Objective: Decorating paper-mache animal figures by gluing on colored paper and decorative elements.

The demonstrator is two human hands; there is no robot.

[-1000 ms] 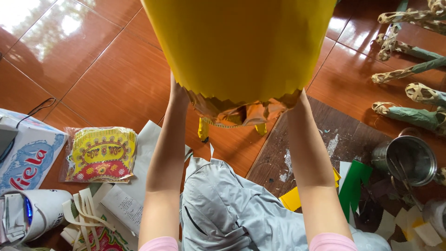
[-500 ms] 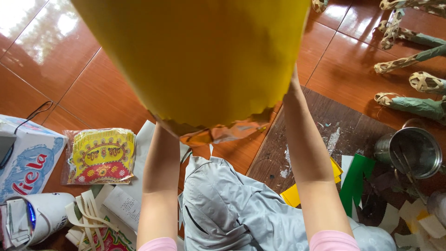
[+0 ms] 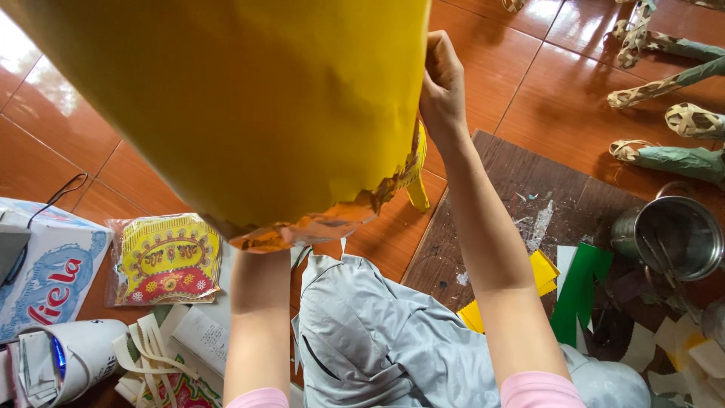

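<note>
**Desk:** What does the head view show?

**Photographer:** A seated person lifts a large yellow paper sheet [image 3: 226, 106] above a red tiled floor [image 3: 513, 68]. The right hand [image 3: 442, 87] is clenched on the sheet's right edge, fingers curled over the paper. The sheet spreads away to the left of that grip, its ragged orange-trimmed lower edge [image 3: 325, 223] hanging just above the lap.

**Desk:** And the left hand?

**Photographer:** Only the left forearm [image 3: 260, 317] shows, rising behind the sheet. The hand itself is hidden by the paper, so its grip cannot be told.

**Desk:** Which hand sits nearer the visible edge?

**Photographer:** The right, touching it. The sheet's long side runs left to right across the frame.

**Desk:** Surroundings?

**Photographer:** A dark wooden board [image 3: 521, 204] to the right, a metal pot [image 3: 668, 238] beyond it, green and yellow paper strips [image 3: 578, 291] between, and a packet of printed yellow decorations [image 3: 166, 257] on the left.
</note>
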